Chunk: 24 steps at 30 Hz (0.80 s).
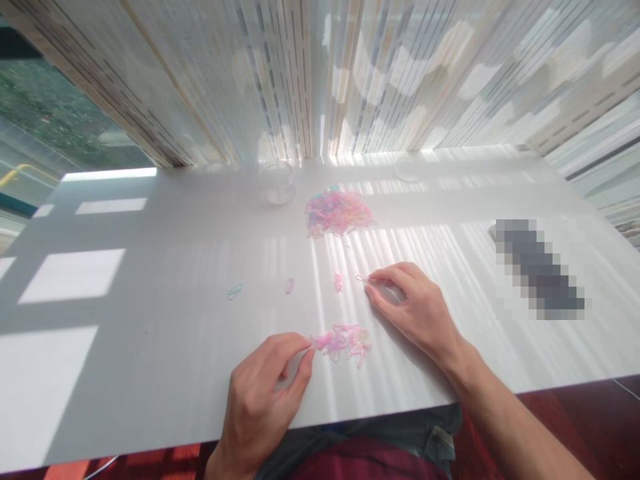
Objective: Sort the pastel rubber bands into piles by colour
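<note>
Near the front of the white table, my left hand pinches with thumb and forefinger at the left end of a small pile of pink and pale loops. They look like thin rubber bands or paper clips; I cannot tell which. My right hand is closed in a pinch on a small pink loop just above the tabletop. Left of it lie a little pink cluster of loops, a single lilac loop and a teal loop, spaced out in a row.
A larger pile of pastel loops lies farther back. Behind it to the left stands a clear round container, and a clear lid-like disc lies back right. A blurred dark object is at right. Patterned curtains edge the table.
</note>
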{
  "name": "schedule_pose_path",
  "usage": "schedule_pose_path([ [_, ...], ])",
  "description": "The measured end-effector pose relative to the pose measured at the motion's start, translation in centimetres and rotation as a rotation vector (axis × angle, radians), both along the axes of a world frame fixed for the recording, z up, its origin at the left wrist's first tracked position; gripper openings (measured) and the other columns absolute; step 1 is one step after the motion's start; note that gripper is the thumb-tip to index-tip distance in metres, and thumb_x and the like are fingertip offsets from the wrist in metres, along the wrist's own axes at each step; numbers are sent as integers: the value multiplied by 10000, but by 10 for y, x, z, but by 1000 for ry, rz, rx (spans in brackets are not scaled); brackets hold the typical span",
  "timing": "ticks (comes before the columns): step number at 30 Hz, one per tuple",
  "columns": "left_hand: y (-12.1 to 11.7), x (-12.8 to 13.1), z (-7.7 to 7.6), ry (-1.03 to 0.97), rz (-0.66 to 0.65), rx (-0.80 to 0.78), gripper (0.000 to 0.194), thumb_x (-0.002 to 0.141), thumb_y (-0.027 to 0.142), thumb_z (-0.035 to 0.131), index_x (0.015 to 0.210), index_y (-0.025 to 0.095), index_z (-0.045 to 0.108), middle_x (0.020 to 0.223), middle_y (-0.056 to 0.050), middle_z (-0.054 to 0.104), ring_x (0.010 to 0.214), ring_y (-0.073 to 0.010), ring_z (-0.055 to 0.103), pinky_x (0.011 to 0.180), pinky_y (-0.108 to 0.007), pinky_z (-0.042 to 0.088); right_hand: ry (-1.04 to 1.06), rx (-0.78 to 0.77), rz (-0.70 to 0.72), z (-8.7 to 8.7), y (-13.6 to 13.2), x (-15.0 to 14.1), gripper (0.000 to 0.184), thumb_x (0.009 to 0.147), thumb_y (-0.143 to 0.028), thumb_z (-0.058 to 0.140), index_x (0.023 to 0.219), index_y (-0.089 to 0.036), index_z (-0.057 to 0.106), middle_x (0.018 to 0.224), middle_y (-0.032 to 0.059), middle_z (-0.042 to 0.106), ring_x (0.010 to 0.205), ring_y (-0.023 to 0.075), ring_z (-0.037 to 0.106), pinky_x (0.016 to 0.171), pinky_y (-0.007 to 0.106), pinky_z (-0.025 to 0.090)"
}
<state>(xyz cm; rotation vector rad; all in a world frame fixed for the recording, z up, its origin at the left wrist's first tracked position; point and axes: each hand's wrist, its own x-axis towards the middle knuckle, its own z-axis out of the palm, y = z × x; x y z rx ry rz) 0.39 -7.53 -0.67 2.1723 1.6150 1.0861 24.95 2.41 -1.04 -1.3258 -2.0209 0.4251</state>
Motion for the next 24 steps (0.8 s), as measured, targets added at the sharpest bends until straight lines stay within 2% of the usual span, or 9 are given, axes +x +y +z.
schedule_pose_path([
  [9, 1, -1, -1, -52, -19, -5, 131, 949, 86, 638, 1013, 201, 647, 847, -13, 694, 637, -103, 594, 623, -223, 503, -26, -36, -47, -1, 3, -3, 98, 923, -186, 609, 846, -210, 665, 800, 39, 643, 771, 198, 610, 704, 353, 532],
  [14, 2, -1, 0, -60, -18, -21, 135, 944, 83, 645, 1015, 199, 649, 862, -13, 701, 612, -94, 573, 622, -224, 502, -8, -11, 4, 0, 0, -5, 115, 932, -170, 590, 853, -214, 662, 786, 39, 641, 768, 202, 611, 687, 351, 529],
  [20, 3, 0, 0, -63, -23, -21, 135, 944, 90, 636, 1005, 209, 645, 852, -16, 721, 645, -113, 630, 594, -224, 512, 9, 17, 98, 10, 2, -20, 109, 943, -170, 582, 888, -216, 664, 825, 46, 668, 780, 200, 627, 684, 344, 532],
  [24, 3, -1, -2, -80, -22, -19, 144, 936, 72, 633, 996, 203, 643, 855, -18, 725, 687, -122, 659, 586, -218, 512, -26, -21, 109, 7, 8, -28, 95, 920, -163, 600, 857, -214, 649, 812, 42, 660, 759, 189, 612, 671, 331, 516],
])
